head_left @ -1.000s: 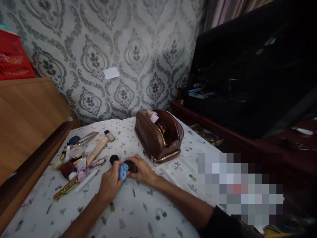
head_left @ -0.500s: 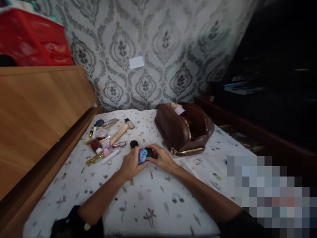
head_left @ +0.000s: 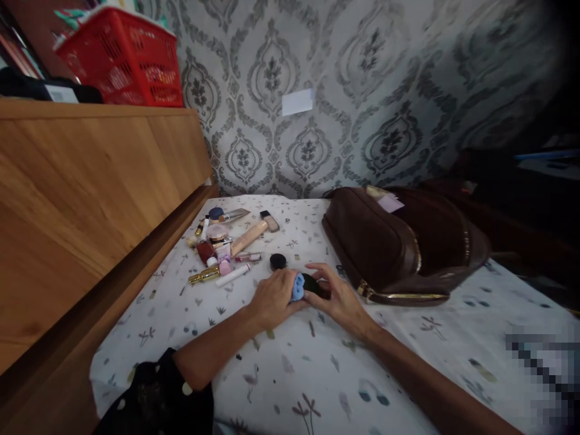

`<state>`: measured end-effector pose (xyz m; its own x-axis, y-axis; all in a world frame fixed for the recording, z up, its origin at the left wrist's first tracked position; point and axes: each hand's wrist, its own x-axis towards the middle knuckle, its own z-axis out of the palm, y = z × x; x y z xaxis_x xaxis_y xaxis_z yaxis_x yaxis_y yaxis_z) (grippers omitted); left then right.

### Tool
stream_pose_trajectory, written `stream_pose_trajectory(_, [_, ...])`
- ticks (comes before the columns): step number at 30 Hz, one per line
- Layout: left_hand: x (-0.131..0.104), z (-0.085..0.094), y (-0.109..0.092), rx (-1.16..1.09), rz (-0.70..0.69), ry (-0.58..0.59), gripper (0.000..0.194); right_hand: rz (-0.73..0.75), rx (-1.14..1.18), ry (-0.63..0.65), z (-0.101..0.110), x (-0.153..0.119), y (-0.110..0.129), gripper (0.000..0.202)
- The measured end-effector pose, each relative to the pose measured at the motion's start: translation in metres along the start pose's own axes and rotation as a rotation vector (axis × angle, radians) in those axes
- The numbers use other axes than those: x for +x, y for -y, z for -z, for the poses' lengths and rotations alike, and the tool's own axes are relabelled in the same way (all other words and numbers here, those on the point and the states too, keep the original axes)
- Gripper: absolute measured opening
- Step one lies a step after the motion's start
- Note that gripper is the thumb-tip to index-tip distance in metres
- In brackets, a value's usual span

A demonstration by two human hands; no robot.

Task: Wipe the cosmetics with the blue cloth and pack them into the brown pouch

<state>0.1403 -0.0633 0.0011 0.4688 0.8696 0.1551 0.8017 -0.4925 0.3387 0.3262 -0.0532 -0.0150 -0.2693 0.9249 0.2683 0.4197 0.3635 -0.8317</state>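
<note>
My left hand (head_left: 274, 296) is closed around a bunched light-blue cloth (head_left: 297, 287). Against the cloth is a small dark, greenish-black object (head_left: 310, 283); its kind is hard to make out. My right hand (head_left: 339, 302) has thumb and fingers curved around that dark object, the upper finger slightly raised. Both hands meet low over the printed white sheet (head_left: 290, 362). Just beyond my left hand lies a round black item (head_left: 278, 261), like a lid or small jar. To the right stands a brown cosmetic bag (head_left: 376, 241), its top unzipped.
Makeup lies in a group at the left: a gold tube (head_left: 203, 275), a white tube (head_left: 233, 275), a beige tube (head_left: 249, 237), a brush (head_left: 233, 215) and a black-capped bottle (head_left: 270, 221). A wooden panel (head_left: 99, 181) borders the left side, with a red basket (head_left: 131, 60) above.
My view has swung left, so everything sits further right in the picture. Both hands stay together at the cloth and dark object; my right hand's upper finger has lifted a little.
</note>
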Motion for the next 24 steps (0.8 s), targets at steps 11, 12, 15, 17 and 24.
stream_pose_trajectory(11, [-0.002,0.01,0.004,0.148,-0.005,0.028,0.027,0.067,-0.044,0.004,-0.001,0.003,-0.008,0.042])
stream_pose_trajectory(12, [-0.002,0.01,0.005,0.155,-0.002,0.029,0.026,0.061,-0.032,0.007,-0.001,0.003,-0.009,0.043])
stream_pose_trajectory(15, [-0.003,0.01,0.007,0.157,-0.002,0.027,0.022,0.039,-0.004,-0.006,-0.003,0.003,-0.009,0.045])
stream_pose_trajectory(17, [-0.003,0.009,0.008,0.15,-0.018,0.02,0.019,0.022,-0.001,-0.034,-0.003,0.002,-0.009,0.045])
stream_pose_trajectory(24, [-0.001,0.006,0.012,0.166,-0.063,-0.001,0.02,-0.006,-0.065,-0.072,-0.005,0.003,-0.013,0.046])
